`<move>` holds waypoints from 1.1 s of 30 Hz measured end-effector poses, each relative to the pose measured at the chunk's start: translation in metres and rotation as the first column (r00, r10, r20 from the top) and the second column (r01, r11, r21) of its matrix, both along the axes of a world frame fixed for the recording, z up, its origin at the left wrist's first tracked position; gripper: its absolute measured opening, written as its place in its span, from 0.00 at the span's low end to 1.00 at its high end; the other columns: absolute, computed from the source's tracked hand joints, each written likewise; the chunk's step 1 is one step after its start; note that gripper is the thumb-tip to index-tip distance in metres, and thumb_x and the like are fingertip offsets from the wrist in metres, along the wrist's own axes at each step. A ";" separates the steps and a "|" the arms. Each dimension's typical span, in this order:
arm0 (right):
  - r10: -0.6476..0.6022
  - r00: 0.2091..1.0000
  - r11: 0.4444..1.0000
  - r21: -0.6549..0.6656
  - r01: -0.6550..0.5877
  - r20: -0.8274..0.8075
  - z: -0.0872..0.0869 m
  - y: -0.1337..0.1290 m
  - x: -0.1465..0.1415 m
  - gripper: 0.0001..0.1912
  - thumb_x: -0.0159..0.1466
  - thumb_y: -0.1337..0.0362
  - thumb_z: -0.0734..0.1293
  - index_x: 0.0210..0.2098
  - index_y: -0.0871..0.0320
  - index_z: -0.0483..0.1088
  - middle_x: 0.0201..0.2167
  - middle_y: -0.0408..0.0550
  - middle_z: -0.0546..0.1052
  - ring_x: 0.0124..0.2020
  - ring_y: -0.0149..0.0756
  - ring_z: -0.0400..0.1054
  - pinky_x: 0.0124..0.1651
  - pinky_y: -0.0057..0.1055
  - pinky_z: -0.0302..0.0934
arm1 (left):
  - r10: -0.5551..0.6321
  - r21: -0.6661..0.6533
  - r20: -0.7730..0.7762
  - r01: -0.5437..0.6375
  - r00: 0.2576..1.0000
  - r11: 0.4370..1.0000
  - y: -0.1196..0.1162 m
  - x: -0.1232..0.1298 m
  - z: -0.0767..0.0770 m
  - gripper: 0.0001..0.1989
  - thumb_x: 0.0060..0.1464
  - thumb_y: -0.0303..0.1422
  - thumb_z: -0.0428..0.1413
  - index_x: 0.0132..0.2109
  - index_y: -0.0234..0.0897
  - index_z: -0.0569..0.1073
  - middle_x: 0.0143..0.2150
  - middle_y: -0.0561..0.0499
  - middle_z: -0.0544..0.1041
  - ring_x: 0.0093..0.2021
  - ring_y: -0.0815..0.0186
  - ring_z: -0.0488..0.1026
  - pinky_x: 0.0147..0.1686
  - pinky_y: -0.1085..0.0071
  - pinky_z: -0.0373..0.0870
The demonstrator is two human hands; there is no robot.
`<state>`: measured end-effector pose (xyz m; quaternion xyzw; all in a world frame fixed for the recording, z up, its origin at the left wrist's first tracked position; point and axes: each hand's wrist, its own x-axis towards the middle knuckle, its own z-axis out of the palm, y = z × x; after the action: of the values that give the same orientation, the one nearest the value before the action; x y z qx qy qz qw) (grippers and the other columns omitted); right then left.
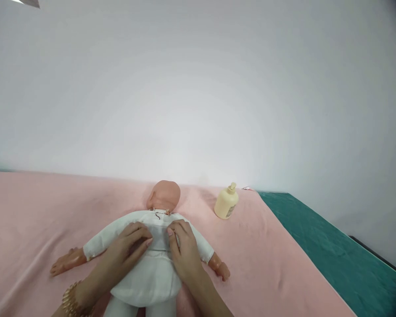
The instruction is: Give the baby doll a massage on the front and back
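Observation:
A doll with a white cloth body (pixel 148 279) and a bare head (pixel 166 195) lies on a pink cloth (pixel 257 264), its arms spread to both sides. My left hand (pixel 132 246) rests on the left of the doll's torso, its fingers bent and close together. On the right of the torso lies my right hand (pixel 184 246), its fingers curled too. Between them is a smooth greyish-white panel (pixel 160 238); whether my fingertips pinch its edges is too small to tell. A dark thread (pixel 157 215) shows below the doll's neck.
A pale yellow pump bottle (pixel 226 203) stands on the pink cloth, right of the doll's head. Beyond the cloth's right edge a green surface (pixel 330 246) shows. A pale wall (pixel 198 88) rises behind.

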<state>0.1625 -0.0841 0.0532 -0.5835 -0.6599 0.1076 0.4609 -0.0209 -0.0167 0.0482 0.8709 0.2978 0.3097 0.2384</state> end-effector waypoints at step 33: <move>-0.087 0.990 0.990 -0.102 0.099 0.110 -0.009 0.034 -0.009 0.11 0.67 0.76 0.61 0.40 0.61 0.74 0.42 0.54 0.79 0.47 0.45 0.70 0.54 0.40 0.62 | 0.146 0.280 -0.072 -0.121 0.987 0.952 0.032 0.000 -0.063 0.24 0.65 0.46 0.46 0.62 0.41 0.69 0.62 0.46 0.72 0.67 0.52 0.60 0.61 0.52 0.65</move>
<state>0.1531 -0.0501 0.0441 -0.6425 -0.6486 0.0903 0.3979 -0.0209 0.0150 -0.0150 0.8868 0.3208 0.3229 0.0796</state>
